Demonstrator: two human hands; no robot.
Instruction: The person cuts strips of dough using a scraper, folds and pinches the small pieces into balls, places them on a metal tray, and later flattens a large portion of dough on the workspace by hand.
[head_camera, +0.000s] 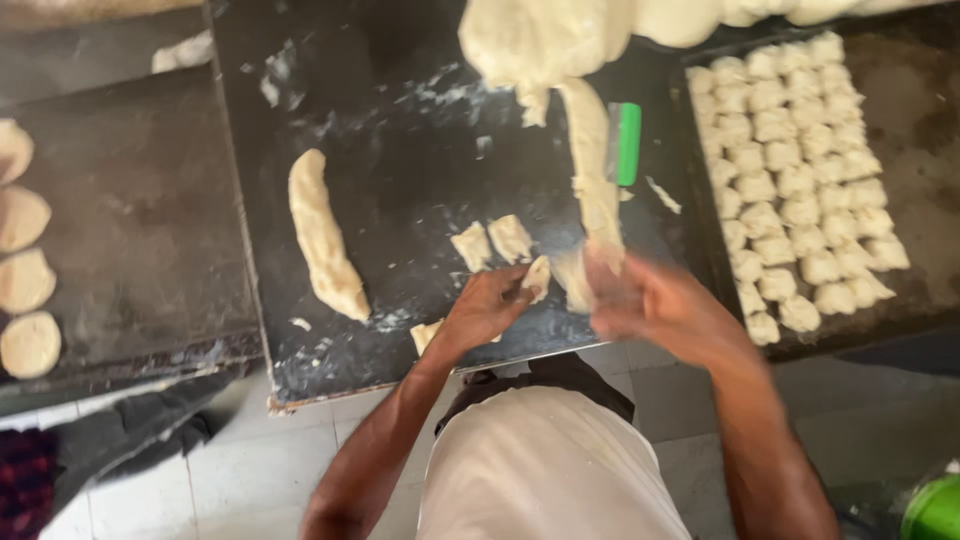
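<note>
Overhead, we are portioning dough on a dark counter (400, 90). Our left hand (488, 305) pinches a small dough piece (538, 275), fingers clamped. At one o'clock, our blurred right hand (655, 305) grips the dough rope (592, 170). Next likely needs another clean tear.

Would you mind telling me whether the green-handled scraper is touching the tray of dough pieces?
Apart. The head view shows the green-handled scraper lying on the dark worktop, with a bare strip of worktop between it and the tray.
</note>
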